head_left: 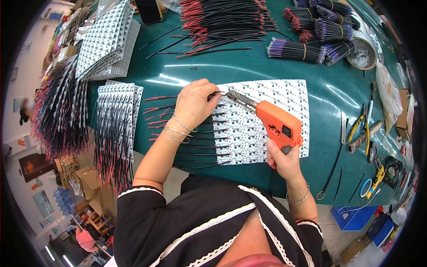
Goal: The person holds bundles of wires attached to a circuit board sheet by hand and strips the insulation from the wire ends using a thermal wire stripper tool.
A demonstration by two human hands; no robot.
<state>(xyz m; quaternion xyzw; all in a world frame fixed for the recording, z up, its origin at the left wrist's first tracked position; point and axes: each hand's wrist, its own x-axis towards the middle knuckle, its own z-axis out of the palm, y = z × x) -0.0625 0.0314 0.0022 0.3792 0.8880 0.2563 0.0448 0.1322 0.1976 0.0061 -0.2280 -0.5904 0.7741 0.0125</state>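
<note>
Black wires tipped with red hang in a dense fringe (60, 109) at the far left, nine o'clock from the central sheet of white circuit boards (260, 95), which lies flat on the green table (249, 60). At ten o'clock leans a tall pile of bare white boards (102, 40); nearer, at nine, a smaller wired stack (116, 91) lets its wires droop towards six, probably to avoid tangling.

Just left of the sheet, the left hand (193, 100) pinches a thin black wire (215, 94) at the ten o'clock corner, seemingly to steady its end against the board. The wires along that edge run nine to three, red ends towards nine. Loose red-and-black wires (227, 20) lie at eleven, apparently within reach of that hand.

Over the sheet slants an orange plastic pistol-shaped soldering gun (278, 120), its long axis running from four to ten and its metal tip aimed at ten, beside the pinched wire; whether they touch is unclear. The right hand (284, 160), at five, is closed round the grip, likely leaving the corner visible.

Farther right, blue-tipped black bundles (333, 29) lie at one, a round metal tin (362, 55) at two, and yellow-handled pliers (356, 127) at three.
</note>
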